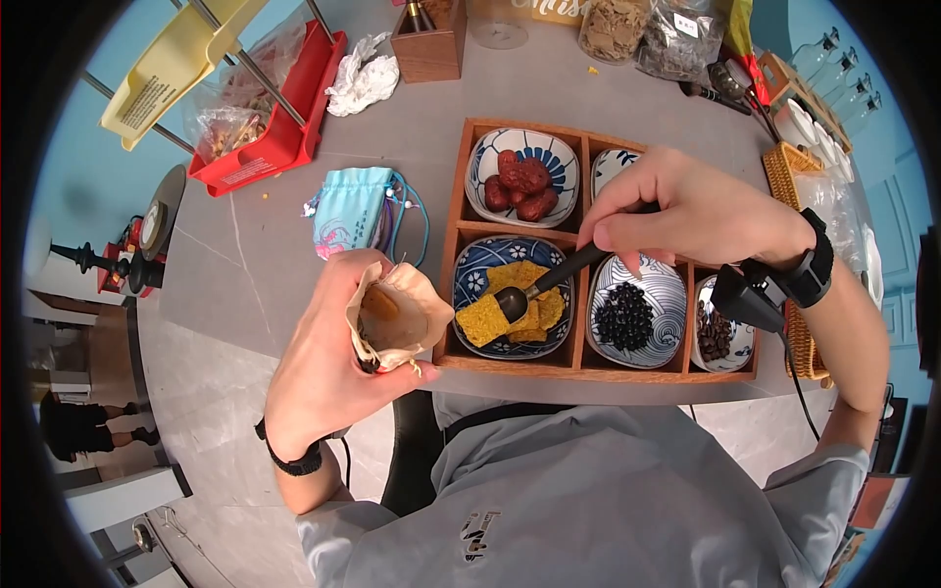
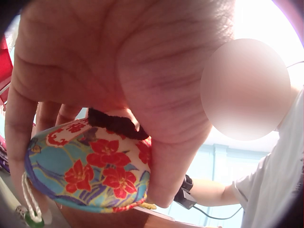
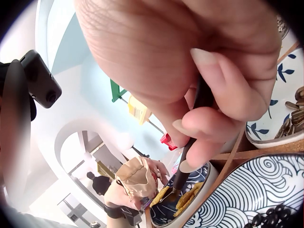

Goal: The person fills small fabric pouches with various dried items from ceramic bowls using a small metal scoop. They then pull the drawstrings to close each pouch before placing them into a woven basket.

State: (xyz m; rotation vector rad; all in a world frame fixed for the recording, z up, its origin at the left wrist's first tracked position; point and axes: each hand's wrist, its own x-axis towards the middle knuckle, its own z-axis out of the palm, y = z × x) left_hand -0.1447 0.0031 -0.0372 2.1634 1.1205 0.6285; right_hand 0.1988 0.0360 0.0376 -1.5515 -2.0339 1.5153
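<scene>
My left hand [image 1: 328, 338] grips a small drawstring pouch [image 2: 104, 171], blue with red flowers outside. Its mouth gapes upward, showing beige lining [image 1: 420, 331] and an orange-brown piece [image 1: 380, 304] inside. My right hand [image 1: 706, 211] holds a black-handled metal spoon [image 1: 569, 269] across the wooden tray. The spoon's tip overlaps a yellow square slab [image 1: 482, 320] at the near left of a blue patterned bowl [image 1: 470, 263]. More yellow slabs [image 1: 530, 275] lie in that bowl. From the right wrist view, thumb and fingers close around the spoon's handle [image 3: 182, 173].
The divided wooden tray [image 1: 578, 369] also bears bowls of red dates [image 1: 524, 181], black beans [image 1: 624, 316] and brown seeds [image 1: 714, 335]. A light blue pouch [image 1: 351, 208] lies left of it. Beyond stand a red rack [image 1: 265, 147], crumpled tissue [image 1: 363, 76] and a wicker basket [image 1: 784, 186].
</scene>
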